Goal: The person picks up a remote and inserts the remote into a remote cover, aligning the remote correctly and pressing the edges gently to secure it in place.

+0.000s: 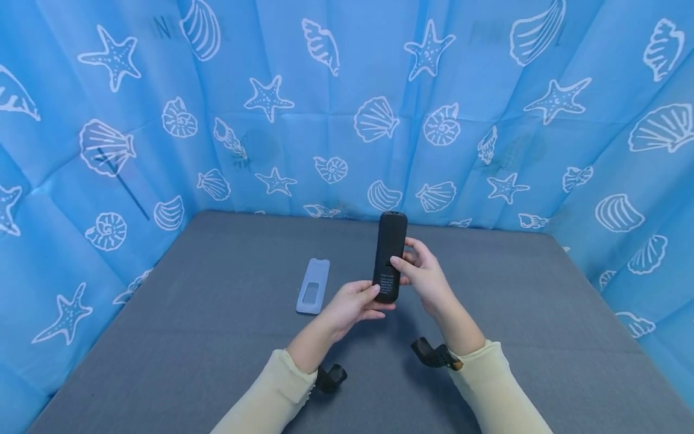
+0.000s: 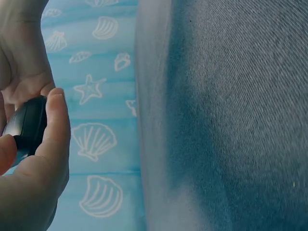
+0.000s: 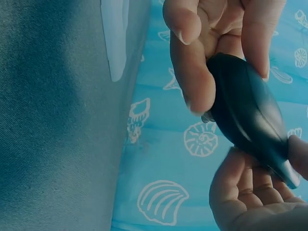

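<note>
Head view: my left hand (image 1: 352,304) pinches the black remote (image 1: 389,241) at its near end, my right hand (image 1: 428,277) its right side; loosening either pinch could tip it.

We see the black remote (image 1: 390,241) as hard plastic: its back looks matt and smooth in the head view, with fine pale print towards the near end, while in the right wrist view its rounded side takes a soft sheen along a thin seam. The pale panel (image 1: 317,271) to its left shows a smooth plastic look, though at this size we cannot be sure of its finish. We find the grey table covering (image 1: 217,349) matt, a finely ribbed woven cloth. The far blue curtain (image 1: 336,144) is thin, smooth fabric, lightly creased; the near cream sleeves (image 1: 265,398) are matt cloth.
</note>
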The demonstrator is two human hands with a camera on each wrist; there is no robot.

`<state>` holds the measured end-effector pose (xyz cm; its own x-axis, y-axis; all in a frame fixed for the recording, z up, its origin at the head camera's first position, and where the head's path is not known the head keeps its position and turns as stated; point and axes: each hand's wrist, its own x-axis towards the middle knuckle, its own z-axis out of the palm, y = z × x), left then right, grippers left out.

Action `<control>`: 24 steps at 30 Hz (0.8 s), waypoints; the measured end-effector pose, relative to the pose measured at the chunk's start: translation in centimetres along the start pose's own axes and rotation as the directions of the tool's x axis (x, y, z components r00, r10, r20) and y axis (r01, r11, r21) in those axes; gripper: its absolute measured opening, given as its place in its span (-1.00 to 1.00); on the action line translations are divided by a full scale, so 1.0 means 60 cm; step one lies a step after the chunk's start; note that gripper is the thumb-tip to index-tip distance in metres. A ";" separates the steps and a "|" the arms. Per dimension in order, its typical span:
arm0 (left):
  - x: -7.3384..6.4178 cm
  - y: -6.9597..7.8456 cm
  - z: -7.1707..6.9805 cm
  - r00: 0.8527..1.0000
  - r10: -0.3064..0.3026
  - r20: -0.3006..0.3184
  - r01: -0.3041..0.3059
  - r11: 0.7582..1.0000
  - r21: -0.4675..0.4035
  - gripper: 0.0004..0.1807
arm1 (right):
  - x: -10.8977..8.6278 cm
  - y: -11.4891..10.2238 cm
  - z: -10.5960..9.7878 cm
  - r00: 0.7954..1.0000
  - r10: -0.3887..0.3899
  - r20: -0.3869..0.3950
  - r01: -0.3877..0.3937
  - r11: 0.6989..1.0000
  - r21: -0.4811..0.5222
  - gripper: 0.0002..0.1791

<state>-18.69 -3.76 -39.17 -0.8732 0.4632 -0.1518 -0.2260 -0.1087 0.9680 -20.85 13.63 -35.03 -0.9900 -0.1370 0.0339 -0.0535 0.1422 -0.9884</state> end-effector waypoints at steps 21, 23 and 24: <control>-0.012 0.007 -0.057 0.978 0.027 -0.207 0.017 0.979 0.205 -0.63 | 0.006 0.002 0.003 0.991 0.127 -0.037 -0.120 0.980 0.159 -0.44; -0.015 0.010 -0.063 0.972 0.026 -0.232 0.024 0.977 0.211 -0.64 | 0.005 0.002 0.002 0.990 0.136 -0.034 -0.129 0.978 0.167 -0.44; -0.017 0.012 -0.066 0.970 0.025 -0.241 0.027 0.977 0.212 -0.63 | 0.005 0.002 0.002 0.990 0.137 -0.031 -0.130 0.977 0.168 -0.44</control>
<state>-19.69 -7.79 -39.14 -0.9568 0.2351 -0.1709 -0.1529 0.0928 0.9839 -21.13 13.48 -35.15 -0.9916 -0.0852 -0.0975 0.0986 -0.0082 -0.9951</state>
